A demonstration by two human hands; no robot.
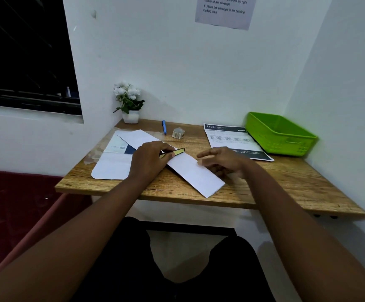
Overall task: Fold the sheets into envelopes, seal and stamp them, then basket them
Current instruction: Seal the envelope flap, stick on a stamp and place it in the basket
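Paper first: a long folded white sheet (190,168) lies slantwise across the middle of the wooden table (286,182), its near end close to the front edge. From my remote seat I see the left hand (149,160) resting on the sheet's upper half, its grip curled round a small dark stick with a yellow-green side (174,153), which I take for a glue stick, though I cannot read it. The stick lies nearly flat against the paper, tip pointing right. The right hand (223,160) rests at the sheet's right edge, fingers loosely spread and lightly bent, grip holding nothing; fingertips touch the paper's edge.

Under the sheet's far end lie more papers (112,164), one showing a dark blue patch and a faint seal. A printed form (233,140) with a black header lies to the right, its far corner just beside the green basket (281,134), which stands at the table's right rear corner by the wall. Between them and the papers I see a small roll (178,133), perhaps stamps or tape, and a blue pen (164,127). A white potted plant (129,103) stands at the left rear corner. A notice (225,12) hangs on the wall above.
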